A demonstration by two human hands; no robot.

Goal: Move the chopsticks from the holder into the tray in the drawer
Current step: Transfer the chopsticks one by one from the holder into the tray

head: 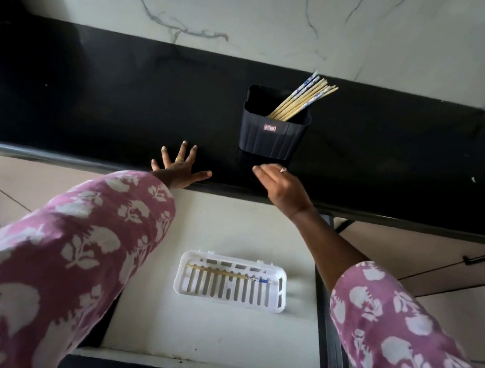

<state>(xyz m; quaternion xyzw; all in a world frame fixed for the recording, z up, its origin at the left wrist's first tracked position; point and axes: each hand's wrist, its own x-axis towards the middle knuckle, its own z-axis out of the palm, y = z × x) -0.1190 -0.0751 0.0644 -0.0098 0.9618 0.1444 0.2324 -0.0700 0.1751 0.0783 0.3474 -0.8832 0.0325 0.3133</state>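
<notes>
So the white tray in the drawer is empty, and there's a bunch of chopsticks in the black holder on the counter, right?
Not quite. In the head view the white tray in the drawer is not empty: at least one chopstick lies along its far side. The bunch of chopsticks does stand in the black holder on the counter.

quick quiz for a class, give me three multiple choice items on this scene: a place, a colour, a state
1. Where is the white tray? A on a stove, B in the open drawer, C in a sink.
2. What colour is the chopstick holder? A black, B white, C red.
3. How is the left hand? A clenched fist, B holding a spoon, C spread flat on the countertop.
Key: 1 B, it lies on the drawer floor; 2 A, black ribbed walls; 3 C, splayed and holding nothing.
</notes>
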